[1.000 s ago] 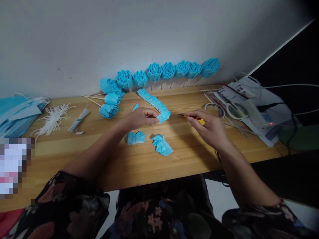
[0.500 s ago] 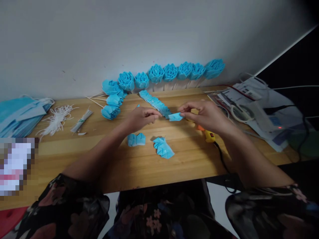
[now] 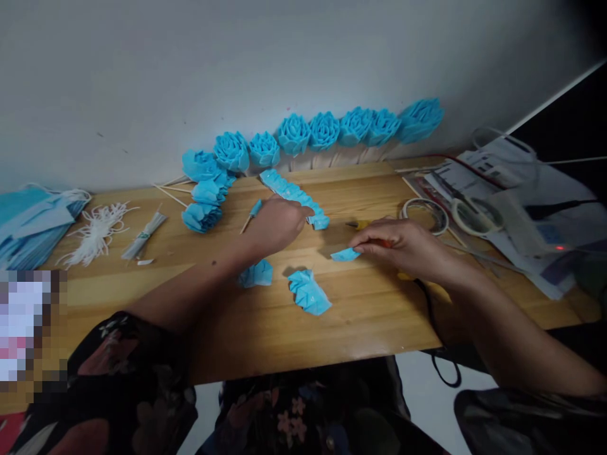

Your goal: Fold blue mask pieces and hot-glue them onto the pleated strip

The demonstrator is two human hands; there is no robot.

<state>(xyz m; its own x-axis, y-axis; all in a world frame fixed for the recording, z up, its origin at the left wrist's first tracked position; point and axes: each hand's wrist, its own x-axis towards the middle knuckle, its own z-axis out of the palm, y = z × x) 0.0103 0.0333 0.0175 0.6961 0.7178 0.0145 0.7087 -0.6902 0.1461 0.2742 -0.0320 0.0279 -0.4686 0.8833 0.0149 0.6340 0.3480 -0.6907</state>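
Note:
My right hand pinches a small folded blue petal piece between thumb and fingertips. Behind and partly under this hand lies a yellow glue gun with an orange trigger, mostly hidden. My left hand is closed, its fingertips at a slanting row of folded blue pieces; whether they grip one is hidden. By the left wrist rests a stick with a blue wrapped tip. In front lie two clusters of pleated blue fabric, one partly behind my left forearm, the other a fan-shaped cluster.
Finished blue fabric roses on sticks line the wall. At left are stacked blue masks, white cords and a tied bundle of thin strips. Tape, scissors, papers and a power strip crowd the right.
My right hand has moved right and nearer to me with the blue petal piece. My left hand has turned, fingers curling down at the row's near end. The view has shifted slightly.

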